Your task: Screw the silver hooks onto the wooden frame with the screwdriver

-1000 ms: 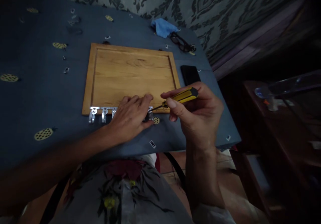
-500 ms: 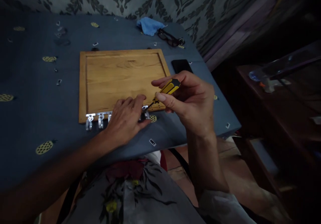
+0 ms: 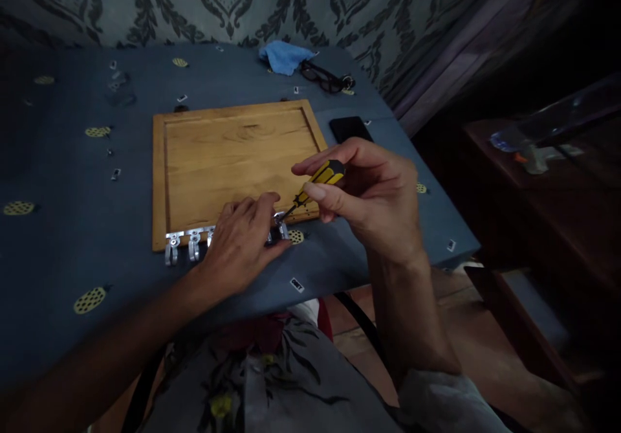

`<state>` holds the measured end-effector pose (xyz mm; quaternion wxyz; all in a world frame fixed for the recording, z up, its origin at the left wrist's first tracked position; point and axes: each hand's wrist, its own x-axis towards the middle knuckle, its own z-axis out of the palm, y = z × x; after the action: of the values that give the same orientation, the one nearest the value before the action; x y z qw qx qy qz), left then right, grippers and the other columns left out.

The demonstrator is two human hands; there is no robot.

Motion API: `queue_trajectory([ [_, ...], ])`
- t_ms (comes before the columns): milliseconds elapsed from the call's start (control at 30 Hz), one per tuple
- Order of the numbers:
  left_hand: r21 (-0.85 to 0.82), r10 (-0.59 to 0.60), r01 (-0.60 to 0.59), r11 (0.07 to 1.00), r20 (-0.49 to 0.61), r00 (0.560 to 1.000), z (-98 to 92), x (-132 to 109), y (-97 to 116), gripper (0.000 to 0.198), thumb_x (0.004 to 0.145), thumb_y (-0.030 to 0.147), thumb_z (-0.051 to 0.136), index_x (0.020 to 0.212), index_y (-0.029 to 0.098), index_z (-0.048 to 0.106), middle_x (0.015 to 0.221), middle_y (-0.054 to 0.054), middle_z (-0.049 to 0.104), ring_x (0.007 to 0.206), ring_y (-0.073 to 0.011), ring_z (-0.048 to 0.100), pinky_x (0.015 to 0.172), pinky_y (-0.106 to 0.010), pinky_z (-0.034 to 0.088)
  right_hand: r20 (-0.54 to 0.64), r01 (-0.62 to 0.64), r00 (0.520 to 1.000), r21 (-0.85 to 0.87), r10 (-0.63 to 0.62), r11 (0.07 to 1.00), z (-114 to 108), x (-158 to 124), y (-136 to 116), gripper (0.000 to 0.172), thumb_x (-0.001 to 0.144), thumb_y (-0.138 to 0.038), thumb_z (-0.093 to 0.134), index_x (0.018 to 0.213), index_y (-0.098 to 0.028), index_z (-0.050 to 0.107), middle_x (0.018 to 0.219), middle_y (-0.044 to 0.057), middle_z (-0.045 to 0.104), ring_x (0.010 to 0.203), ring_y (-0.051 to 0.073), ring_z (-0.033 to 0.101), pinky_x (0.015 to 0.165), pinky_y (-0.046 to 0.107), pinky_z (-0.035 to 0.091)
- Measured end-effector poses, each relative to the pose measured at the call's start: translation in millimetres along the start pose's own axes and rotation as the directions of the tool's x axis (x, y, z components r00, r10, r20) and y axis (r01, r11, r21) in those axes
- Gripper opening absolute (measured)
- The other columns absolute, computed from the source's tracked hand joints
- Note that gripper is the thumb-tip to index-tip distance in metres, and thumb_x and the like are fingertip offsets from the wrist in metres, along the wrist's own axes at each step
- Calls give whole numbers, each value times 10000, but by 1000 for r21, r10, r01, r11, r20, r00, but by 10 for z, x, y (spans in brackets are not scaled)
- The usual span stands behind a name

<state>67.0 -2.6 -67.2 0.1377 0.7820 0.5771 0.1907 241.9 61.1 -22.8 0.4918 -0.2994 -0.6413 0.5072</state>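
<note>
A framed wooden board (image 3: pixel 233 167) lies on the cloth, and a metal hook rail (image 3: pixel 193 233) runs along its near edge. My left hand (image 3: pixel 241 242) is closed over the rail's right part, fingers on the board and thumb below the edge, hiding several hooks. In my right hand (image 3: pixel 376 193), between thumb and fingers, is a yellow and black screwdriver (image 3: pixel 323 179). It slants down to the left, its tip at the rail's right end beside my left hand. Whether the tip sits in a screw is too small to tell.
A black phone (image 3: pixel 350 129) lies right of the board. Behind it are dark glasses (image 3: pixel 323 78) and a blue cloth (image 3: pixel 285 57). Small blurred items (image 3: pixel 117 82) lie at the back left. The table's right edge (image 3: pixel 431 180) faces a dark red cabinet (image 3: pixel 514 180).
The view has tilted slightly, so the board sits lower in it. Both hands keep their places on the rail and the screwdriver; the screwdriver shows little other movement.
</note>
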Motion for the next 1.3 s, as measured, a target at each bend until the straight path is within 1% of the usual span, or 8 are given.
queue_trajectory([
  [167,2,4,-4,1000,14,1000,-2,4,-5,585,850,311,815,1290,157,460,1157,-106,724,1098,-354,676,915,-485,513,82,-37,996,-3,37,999,-12,22,-52,302,752,-362,916,950,-233,729,915,-19,755,606,92,671,457,180,561],
  [267,-2,2,-2,1000,23,1000,6,7,-6,579,854,316,813,1283,151,461,1176,-113,721,1107,-353,671,933,-487,506,171,-41,984,-53,50,998,-53,6,-103,344,844,-368,841,1167,-284,764,971,-16,759,584,89,668,513,217,599],
  [333,-5,0,0,1000,27,1000,10,8,-7,583,855,319,813,1286,156,456,1196,-113,720,1116,-348,668,940,-479,500,162,-30,986,-64,40,998,-56,-5,-112,276,878,-361,809,1141,-283,782,961,-18,767,533,77,646,496,223,588],
  [500,4,9,-9,1000,22,1000,11,3,-12,558,875,337,795,1282,161,455,1182,-101,716,1116,-341,665,921,-452,492,47,5,999,-27,-4,1000,40,-20,-99,214,776,-347,902,838,-226,737,867,-18,783,469,63,586,433,205,547],
  [633,11,7,-7,1000,38,999,6,5,-6,572,882,352,790,1302,152,456,1203,-111,713,1129,-343,660,934,-462,486,-90,40,995,-103,-49,994,141,-82,-85,251,739,-346,932,809,-267,704,802,-25,764,515,115,617,424,253,551],
  [1000,10,-11,11,1000,32,999,13,-7,-7,574,879,340,781,1318,177,447,1184,-99,721,1130,-336,661,947,-457,482,-370,143,908,-170,-197,975,209,-243,97,239,823,-331,869,850,-257,644,811,-68,743,462,57,574,380,189,475],
  [1200,-9,-1,1,1000,35,999,5,-12,-18,572,889,320,771,1329,188,431,1199,-90,724,1146,-336,656,945,-457,481,-516,296,771,-229,-373,927,283,-135,-18,336,789,-425,887,824,-290,581,772,-57,650,521,101,601,376,227,435],
  [1300,-16,5,-5,1000,32,999,11,-15,-21,580,894,336,766,1338,179,427,1198,-102,722,1145,-336,656,949,-462,481,-520,238,779,-271,-350,933,282,-141,-13,348,789,-429,889,838,-290,573,785,-41,629,598,129,635,449,253,486],
])
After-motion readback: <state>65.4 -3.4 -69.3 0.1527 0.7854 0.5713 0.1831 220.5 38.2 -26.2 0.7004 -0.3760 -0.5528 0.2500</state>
